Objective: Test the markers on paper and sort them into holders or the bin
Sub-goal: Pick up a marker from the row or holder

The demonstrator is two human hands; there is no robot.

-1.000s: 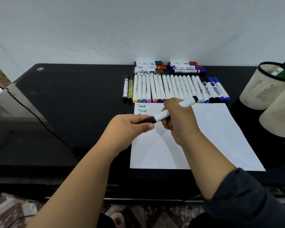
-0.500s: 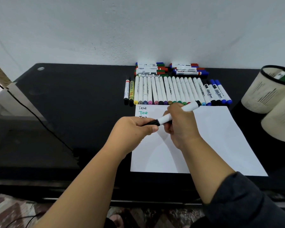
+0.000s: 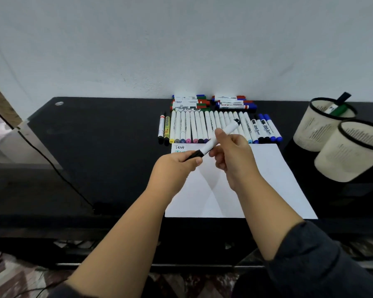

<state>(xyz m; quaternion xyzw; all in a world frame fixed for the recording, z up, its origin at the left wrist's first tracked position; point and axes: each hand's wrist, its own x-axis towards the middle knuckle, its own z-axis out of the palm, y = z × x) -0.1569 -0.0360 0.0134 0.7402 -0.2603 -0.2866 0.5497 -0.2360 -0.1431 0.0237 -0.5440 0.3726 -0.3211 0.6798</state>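
**Head view: black marker gripped at both ends above the paper**

Head view, only one on offer. Black marker [image 3: 219,137] held slantwise in the air over the paper [image 3: 267,179], well above the counter [image 3: 95,147]. Left hand [image 3: 172,171] clenched round the black cap end; right hand [image 3: 233,155] pinching the white barrel. Cap seemingly seated, though the joint sits partly hidden by fingers. Two lines of "Test" already written at the sheet's top left corner. Row of markers [image 3: 202,127] lying just beyond the paper; two holders [image 3: 323,130] at far right, the rear one already containing a green marker.

Best handled thus: straight pull or push along the barrel, no twisting sideways; firm barrel grip; tip kept clear of sleeve and paper until ready.
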